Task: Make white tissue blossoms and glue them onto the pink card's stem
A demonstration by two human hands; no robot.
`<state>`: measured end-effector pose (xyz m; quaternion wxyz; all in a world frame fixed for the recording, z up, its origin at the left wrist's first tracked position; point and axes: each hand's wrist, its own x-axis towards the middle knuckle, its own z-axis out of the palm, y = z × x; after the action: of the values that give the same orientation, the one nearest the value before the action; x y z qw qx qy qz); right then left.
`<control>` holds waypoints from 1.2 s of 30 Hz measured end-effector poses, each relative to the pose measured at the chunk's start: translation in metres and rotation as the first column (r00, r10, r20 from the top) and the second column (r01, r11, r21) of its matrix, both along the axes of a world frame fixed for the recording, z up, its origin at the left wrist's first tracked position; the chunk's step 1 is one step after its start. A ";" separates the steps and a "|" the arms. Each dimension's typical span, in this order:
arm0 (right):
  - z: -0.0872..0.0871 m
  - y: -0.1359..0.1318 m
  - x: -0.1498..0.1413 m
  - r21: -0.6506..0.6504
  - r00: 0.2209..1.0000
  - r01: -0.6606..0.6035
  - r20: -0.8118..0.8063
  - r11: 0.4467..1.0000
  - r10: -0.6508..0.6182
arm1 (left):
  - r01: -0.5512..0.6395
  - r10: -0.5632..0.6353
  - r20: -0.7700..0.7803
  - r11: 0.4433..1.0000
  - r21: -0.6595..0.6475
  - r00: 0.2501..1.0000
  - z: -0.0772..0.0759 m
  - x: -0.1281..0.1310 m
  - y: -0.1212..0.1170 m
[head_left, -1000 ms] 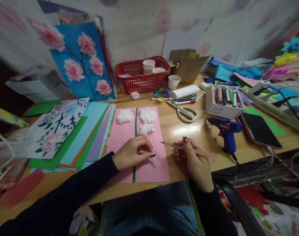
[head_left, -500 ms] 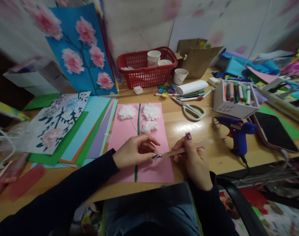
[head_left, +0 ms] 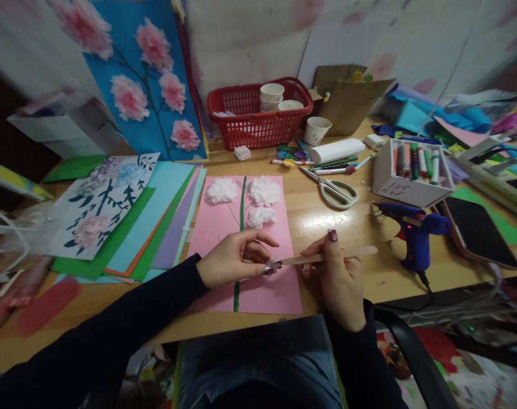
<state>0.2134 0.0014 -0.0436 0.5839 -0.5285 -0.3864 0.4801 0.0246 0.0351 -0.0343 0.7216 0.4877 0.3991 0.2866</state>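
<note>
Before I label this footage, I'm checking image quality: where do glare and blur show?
Head view: glare whitens the tabletop near the scissors; head view again: the red shape at far left is blurred, the wall soft, and the small piece at the left hand too unclear to identify.

Overall illumination is dim. Specular glare marks the glossy light-brown wooden tabletop (head_left: 320, 222). Wide-angle distortion stretches the frame edges. The white wall with pink blotches (head_left: 245, 42) renders soft.

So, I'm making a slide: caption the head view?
Right hand holds flat wooden stick, tip over pink paper bearing fluffy white flowers.
</note>
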 end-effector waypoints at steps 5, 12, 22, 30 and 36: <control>-0.002 -0.002 0.001 -0.040 0.981 0.179 -0.065 0.983 -0.181 | -0.001 -0.001 0.057 1.000 0.030 0.998 -0.002 0.000 0.000; -0.002 -0.003 -0.007 -0.102 0.996 0.071 -0.047 0.992 -0.076 | -0.016 0.015 0.059 1.000 0.008 0.998 -0.003 0.002 0.000; -0.002 -0.003 -0.011 -0.041 0.997 0.082 -0.003 0.996 -0.082 | -0.033 0.031 0.080 0.999 0.028 0.996 0.000 -0.003 0.003; 0.000 -0.006 -0.013 -0.015 0.994 0.103 0.022 0.995 -0.103 | -0.071 0.069 0.055 0.997 0.033 0.996 -0.001 -0.002 0.002; -0.002 -0.007 -0.005 0.033 0.985 0.171 -0.016 0.985 -0.170 | -0.121 0.117 0.057 0.991 0.061 0.991 -0.003 -0.005 0.005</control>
<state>0.2080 -0.0061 -0.0453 0.6343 -0.5463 -0.3442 0.4250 0.0198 0.0404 -0.0371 0.6974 0.4783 0.3988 0.3548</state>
